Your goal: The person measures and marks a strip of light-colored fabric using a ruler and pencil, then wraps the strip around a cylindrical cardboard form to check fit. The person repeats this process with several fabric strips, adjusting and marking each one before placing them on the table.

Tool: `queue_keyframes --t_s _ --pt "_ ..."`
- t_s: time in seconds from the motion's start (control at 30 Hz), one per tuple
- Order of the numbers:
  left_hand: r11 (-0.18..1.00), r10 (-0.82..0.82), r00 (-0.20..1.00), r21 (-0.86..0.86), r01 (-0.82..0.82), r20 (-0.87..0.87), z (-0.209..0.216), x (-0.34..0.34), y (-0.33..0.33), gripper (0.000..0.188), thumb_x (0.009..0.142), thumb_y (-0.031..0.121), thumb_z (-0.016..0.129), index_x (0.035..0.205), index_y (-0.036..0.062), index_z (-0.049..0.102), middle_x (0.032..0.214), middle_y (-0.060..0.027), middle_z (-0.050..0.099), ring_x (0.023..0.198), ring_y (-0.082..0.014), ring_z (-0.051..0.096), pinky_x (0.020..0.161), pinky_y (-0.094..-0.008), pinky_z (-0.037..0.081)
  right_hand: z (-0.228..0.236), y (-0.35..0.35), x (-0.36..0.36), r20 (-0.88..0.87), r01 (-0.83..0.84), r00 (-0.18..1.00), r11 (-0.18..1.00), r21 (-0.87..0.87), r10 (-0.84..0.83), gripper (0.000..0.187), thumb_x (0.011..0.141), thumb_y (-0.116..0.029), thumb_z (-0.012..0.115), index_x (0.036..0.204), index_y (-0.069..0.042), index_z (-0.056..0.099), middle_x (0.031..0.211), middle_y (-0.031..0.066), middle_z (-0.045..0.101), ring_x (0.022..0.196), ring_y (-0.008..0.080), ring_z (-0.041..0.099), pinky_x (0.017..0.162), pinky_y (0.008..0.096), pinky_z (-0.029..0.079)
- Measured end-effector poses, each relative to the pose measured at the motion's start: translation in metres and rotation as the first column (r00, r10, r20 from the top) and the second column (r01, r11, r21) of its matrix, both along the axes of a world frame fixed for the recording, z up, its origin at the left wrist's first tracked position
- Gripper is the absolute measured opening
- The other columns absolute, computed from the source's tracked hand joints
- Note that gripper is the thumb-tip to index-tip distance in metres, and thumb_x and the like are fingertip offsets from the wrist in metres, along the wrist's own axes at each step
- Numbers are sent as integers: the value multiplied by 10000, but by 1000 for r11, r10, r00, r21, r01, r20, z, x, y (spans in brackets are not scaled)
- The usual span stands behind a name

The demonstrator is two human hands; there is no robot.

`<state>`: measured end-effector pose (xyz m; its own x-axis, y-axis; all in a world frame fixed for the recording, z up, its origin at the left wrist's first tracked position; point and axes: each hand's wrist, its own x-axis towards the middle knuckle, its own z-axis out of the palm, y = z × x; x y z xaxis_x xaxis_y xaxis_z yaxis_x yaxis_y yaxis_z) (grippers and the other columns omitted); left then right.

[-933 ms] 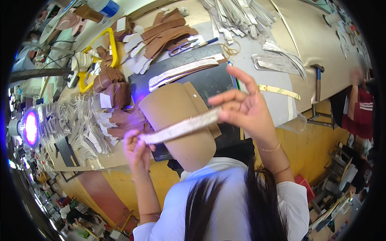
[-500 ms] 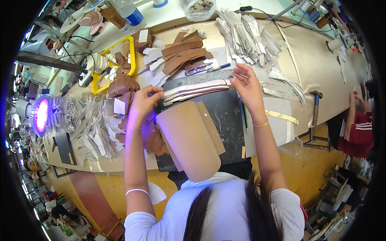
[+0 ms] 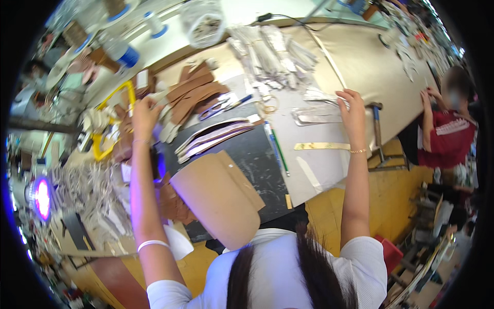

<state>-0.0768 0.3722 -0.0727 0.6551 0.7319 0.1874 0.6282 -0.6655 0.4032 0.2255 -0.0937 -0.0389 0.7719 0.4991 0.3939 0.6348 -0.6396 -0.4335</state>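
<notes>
My left hand (image 3: 146,117) is raised at the far left, beside brown leather strips (image 3: 191,90) with pale ends and close to a yellow-rimmed basket (image 3: 105,152). Its bent fingers are blurred, and whether they grip a strip is unclear. Over at the right, my right hand (image 3: 353,116) reaches beside a small group of pale strips (image 3: 321,95), fingers curved and apart with nothing seen in them. Between the hands, a stack of pale and brown strips (image 3: 218,137) lies on a black mat (image 3: 257,167). A curved tan board (image 3: 216,198) stands in front of it.
Scissors (image 3: 212,110), a pen and pencils (image 3: 278,147) lie around the mat. Bundled pale strips (image 3: 272,54) lie at the back, with a plastic bag (image 3: 203,23) behind. A hammer (image 3: 377,123) is on the right; a lit lamp (image 3: 41,198) is far left. Another person (image 3: 445,131) sits right.
Both hands have left the stack on the mat and spread apart, the left toward the brown strips, the right toward the pale ones. The view has also shifted.
</notes>
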Motion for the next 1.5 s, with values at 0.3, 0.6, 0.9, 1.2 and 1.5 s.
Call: queue_keyframes --t_s 0.3,0.6,0.9,1.2,1.5 --pt "911 29 982 -409 51 187 57 13 -17 134 852 117 701 923 8 669 851 -67 683 665 -137 653 585 -257 491 -22 12 24 17 -199 978 956 -217 208 223 835 -180 687 1043 -120 739 1031 44 651 999 226 590 879 379 444" --pt "640 237 735 -671 374 635 176 -15 -137 207 875 56 664 1049 -47 620 850 -103 653 671 -164 661 589 -243 514 -30 13 19 310 -255 895 938 -233 320 106 798 -159 710 879 -105 668 978 -2 687 898 187 630 883 357 440" --pt "293 430 794 -898 328 430 122 -138 -240 212 869 -37 639 1074 -65 593 819 -158 667 640 -194 670 587 -276 555 14 12 18 285 -226 905 924 -309 317 94 816 -105 700 899 -118 656 948 -6 683 885 206 644 1010 407 379" --pt "184 593 713 -925 332 374 95 -164 -273 217 880 -44 617 1093 -66 580 851 -166 674 696 -193 673 627 -289 559 101 75 -105 -633 -460 498 799 387 593 78 915 -73 643 949 -6 666 853 23 681 646 73 604 544 213 487" --pt "132 597 688 -897 423 412 102 -167 -274 318 1013 174 499 1162 -96 578 946 -208 681 781 -260 701 713 -346 591 125 143 -225 -956 -786 -145 557 269 256 139 881 -138 718 866 -5 684 660 22 643 511 45 563 449 178 424"
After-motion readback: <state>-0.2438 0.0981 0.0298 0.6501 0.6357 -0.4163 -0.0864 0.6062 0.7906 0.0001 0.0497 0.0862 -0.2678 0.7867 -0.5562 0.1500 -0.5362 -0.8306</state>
